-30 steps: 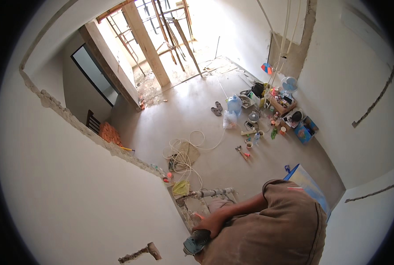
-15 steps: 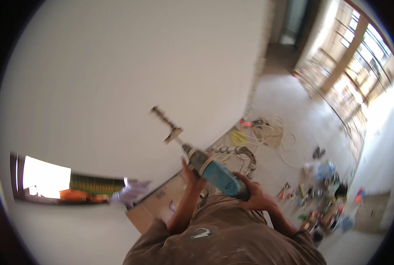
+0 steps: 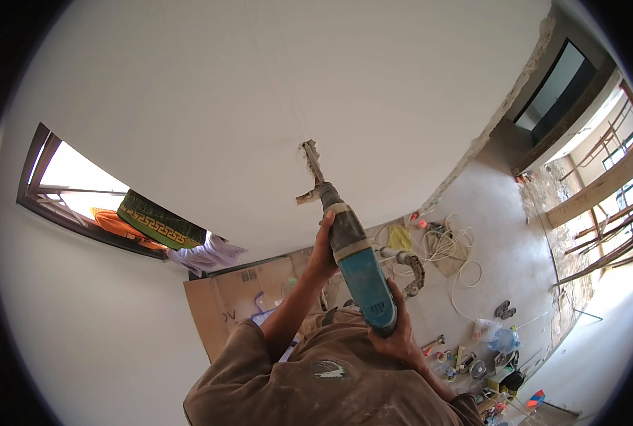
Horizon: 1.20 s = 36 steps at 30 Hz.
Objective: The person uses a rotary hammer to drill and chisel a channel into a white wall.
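Observation:
Both hands hold a teal and dark grey rotary hammer (image 3: 362, 273) in front of the white wall (image 3: 188, 92). My left hand (image 3: 321, 248) is closed around the left side of its front section, just behind the chuck. At the rear, my right hand (image 3: 399, 335) wraps the handle, its fingers partly hidden by the housing. The tool's nose meets the lower end of a rough groove (image 3: 312, 162) cut in the plaster; the bit's tip cannot be made out. A short side cut (image 3: 306, 197) branches left from the groove.
Cloths (image 3: 164, 224) hang at a window opening on the left. Flattened cardboard (image 3: 203, 305) lies along the wall's base. Loose cable (image 3: 465, 245) coils on the floor, near a yellow bag (image 3: 400, 238). Assorted tools and a clear plastic bag (image 3: 502, 339) lie at lower right.
The rotary hammer has swung more upright, and its nose now overlaps the groove's lower end. Both hands have stayed on it. The view has turned, and the picture is sharper.

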### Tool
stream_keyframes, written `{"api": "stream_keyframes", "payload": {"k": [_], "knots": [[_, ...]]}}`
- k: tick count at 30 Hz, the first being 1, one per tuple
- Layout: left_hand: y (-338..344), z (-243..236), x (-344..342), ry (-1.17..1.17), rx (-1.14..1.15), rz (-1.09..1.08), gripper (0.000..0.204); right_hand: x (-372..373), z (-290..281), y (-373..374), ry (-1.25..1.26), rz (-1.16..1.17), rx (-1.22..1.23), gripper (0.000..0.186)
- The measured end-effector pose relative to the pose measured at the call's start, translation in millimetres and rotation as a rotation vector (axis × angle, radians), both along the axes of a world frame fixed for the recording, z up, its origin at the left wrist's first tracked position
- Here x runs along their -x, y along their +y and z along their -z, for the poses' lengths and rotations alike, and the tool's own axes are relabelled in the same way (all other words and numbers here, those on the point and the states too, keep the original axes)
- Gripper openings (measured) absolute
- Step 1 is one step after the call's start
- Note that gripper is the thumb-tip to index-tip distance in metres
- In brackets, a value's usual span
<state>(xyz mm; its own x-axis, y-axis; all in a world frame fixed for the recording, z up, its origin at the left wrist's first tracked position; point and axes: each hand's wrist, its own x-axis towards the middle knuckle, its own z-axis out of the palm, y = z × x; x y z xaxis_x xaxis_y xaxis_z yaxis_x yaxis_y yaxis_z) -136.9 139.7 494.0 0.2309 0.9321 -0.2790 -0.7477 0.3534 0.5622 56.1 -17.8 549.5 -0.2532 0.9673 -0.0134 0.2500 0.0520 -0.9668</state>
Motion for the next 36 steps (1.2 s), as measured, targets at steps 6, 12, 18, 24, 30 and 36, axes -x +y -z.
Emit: {"api": "stream_keyframes", "payload": {"k": [6, 12, 18, 24, 30, 36], "knots": [[13, -5, 10, -0.056, 0.017, 0.029, 0.051, 13, -1, 12, -0.029, 0.005, -0.047, 0.096], [30, -5, 16, -0.010, 0.025, 0.057, 0.055, 20, 9, 27, 0.051, 0.042, 0.058, 0.098], [36, -7, 10, 0.050, 0.093, 0.053, 0.057, -1, 25, 18, 0.008, 0.077, 0.131, 0.105], [44, -15, 9, 0.009, 0.140, 0.053, 0.057, -9, -24, 45, 0.075, 0.019, 0.195, 0.110], [61, -30, 4, 0.053, 0.142, 0.022, 0.056, -22, -35, 67, 0.090, -0.035, 0.105, 0.119], [73, -39, -5, 0.039, 0.174, -0.032, 0.056, -34, -49, 88, -0.013, -0.087, 0.072, 0.118]]}}
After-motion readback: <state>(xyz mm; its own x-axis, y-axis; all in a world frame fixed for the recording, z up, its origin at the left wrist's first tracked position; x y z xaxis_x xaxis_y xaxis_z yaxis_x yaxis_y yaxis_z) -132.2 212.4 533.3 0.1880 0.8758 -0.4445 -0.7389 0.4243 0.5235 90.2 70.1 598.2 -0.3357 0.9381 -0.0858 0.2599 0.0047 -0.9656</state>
